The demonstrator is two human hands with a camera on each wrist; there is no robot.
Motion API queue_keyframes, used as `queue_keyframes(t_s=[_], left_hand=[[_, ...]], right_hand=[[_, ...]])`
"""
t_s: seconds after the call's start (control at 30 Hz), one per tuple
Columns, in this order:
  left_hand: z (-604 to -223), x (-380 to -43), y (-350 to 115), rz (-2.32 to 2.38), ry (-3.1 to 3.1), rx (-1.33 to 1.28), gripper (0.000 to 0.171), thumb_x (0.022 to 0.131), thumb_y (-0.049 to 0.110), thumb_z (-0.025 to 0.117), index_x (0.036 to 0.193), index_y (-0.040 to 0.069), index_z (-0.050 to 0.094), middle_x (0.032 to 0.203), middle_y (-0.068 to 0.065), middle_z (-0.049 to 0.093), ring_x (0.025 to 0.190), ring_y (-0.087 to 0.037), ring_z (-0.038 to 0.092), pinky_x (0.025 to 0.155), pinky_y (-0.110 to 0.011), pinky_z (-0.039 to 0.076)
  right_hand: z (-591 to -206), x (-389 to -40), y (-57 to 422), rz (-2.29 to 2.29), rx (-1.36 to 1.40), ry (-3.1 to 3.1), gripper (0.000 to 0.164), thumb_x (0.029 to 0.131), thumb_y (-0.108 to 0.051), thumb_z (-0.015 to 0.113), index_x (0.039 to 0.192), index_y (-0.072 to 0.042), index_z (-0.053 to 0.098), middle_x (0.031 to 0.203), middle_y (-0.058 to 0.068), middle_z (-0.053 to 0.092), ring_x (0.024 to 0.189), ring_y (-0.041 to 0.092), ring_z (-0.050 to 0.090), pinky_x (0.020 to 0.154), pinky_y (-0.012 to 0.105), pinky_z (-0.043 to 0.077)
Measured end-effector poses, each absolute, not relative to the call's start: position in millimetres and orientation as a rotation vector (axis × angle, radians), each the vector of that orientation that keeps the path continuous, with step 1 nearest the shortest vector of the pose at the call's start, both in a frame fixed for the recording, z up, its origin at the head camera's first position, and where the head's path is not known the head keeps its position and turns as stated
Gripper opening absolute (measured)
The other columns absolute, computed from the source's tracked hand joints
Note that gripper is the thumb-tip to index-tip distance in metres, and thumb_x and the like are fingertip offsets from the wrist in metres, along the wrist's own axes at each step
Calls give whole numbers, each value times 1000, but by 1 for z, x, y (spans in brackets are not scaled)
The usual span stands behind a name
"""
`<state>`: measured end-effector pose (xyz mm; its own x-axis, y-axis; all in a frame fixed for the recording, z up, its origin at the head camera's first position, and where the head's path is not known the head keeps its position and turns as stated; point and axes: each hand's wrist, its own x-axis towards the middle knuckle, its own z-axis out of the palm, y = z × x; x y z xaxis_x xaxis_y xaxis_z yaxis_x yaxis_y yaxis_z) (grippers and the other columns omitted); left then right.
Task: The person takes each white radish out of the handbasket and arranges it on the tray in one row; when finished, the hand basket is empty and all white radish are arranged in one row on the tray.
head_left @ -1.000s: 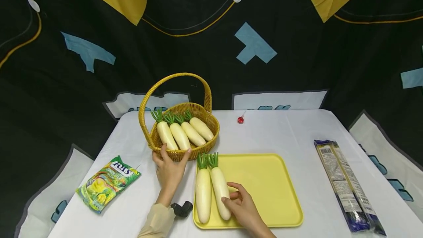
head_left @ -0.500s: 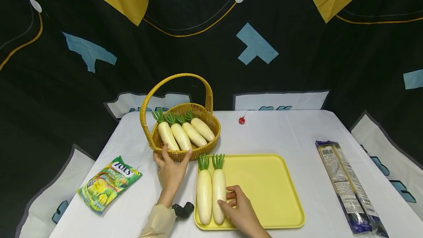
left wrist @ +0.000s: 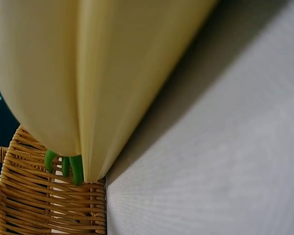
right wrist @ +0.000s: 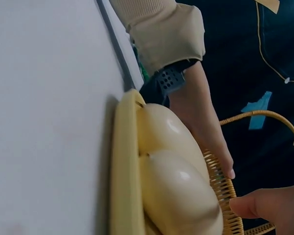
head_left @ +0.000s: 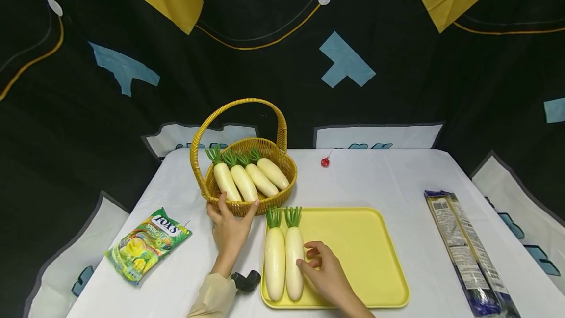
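Observation:
On the yellow tray [head_left: 353,254], two white radishes with green tops lie side by side: a left radish [head_left: 274,264] and a right radish [head_left: 294,259]. My right hand [head_left: 326,271] is at the right radish's side, thumb tip over its edge and fingers loosely bent; in the right wrist view the thumb [right wrist: 254,204] stands off the radish's surface. Several more radishes [head_left: 243,183] lie in the wicker basket [head_left: 267,206]. My left hand [head_left: 229,232] touches the basket's front rim with spread fingers. The left wrist view shows the tray close up, with the basket [left wrist: 54,205] beyond.
A green Fox's candy bag [head_left: 147,244] lies at the left. A long packet with purple ends [head_left: 463,254] is at the right edge. Toward the back sits a small red lollipop [head_left: 325,162]. A black device [head_left: 246,281] is on my left wrist.
The right radish has swung from slanted to parallel with the left one, under my right hand. That hand has since eased slightly to the right. My left hand stays at the basket.

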<state>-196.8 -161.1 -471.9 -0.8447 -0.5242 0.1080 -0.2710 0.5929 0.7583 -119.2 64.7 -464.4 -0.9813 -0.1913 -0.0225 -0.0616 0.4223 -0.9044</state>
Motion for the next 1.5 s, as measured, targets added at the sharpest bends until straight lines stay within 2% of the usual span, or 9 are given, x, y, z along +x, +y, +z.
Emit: queue_keyframes(t_s=[0.33,0.63,0.77,1.03,1.2,1.37,1.5], left_hand=[[-472,-197,-161,-1118,-2498,645,107,60,84,48,142,24,17,147,-26,-2,110,-55,41,87,-63,35],[-474,-196,-161,-1132,-2492,638,106,61,82,50,143,23,18,148,-26,-2,111,-55,40,88,-64,33],[-474,-196,-161,-1128,-2485,642,105,61,82,51,142,24,18,148,-26,-2,111,-55,40,89,-64,33],[-473,-196,-162,-1129,-2498,647,107,60,84,49,143,24,17,148,-26,-2,113,-55,39,90,-65,32],[-472,-196,-161,-1127,-2496,661,107,59,85,48,142,24,18,148,-26,-1,114,-56,38,90,-65,33],[-471,-197,-161,-1125,-2495,652,106,60,84,49,142,23,19,148,-26,0,113,-57,38,89,-65,33],[-471,-197,-161,-1119,-2484,662,106,60,83,50,142,23,20,148,-26,1,113,-55,39,89,-63,34]], right_hand=[[-456,-146,63,-1665,-210,2562,47,84,-30,62,122,-5,49,109,16,55,87,18,55,65,23,48],[-437,-185,54,-1706,-263,2722,45,85,-20,63,126,-11,49,110,15,58,93,27,60,68,31,52],[-419,-209,46,-1720,-420,2755,49,83,-18,65,129,-13,47,111,12,60,99,28,59,75,36,53],[-396,-259,22,-1699,-758,2636,58,83,-12,63,136,-12,38,119,15,55,107,34,56,86,46,49],[-400,-287,7,-1647,-809,2595,58,85,-9,61,137,-11,36,126,20,51,113,37,52,92,49,45],[-413,-311,-5,-1519,-737,2623,57,85,-10,61,137,-7,36,131,20,47,120,36,46,98,46,41],[-419,-322,-11,-1359,-742,2710,58,84,-10,62,136,-5,38,131,20,46,121,33,45,97,44,41]])
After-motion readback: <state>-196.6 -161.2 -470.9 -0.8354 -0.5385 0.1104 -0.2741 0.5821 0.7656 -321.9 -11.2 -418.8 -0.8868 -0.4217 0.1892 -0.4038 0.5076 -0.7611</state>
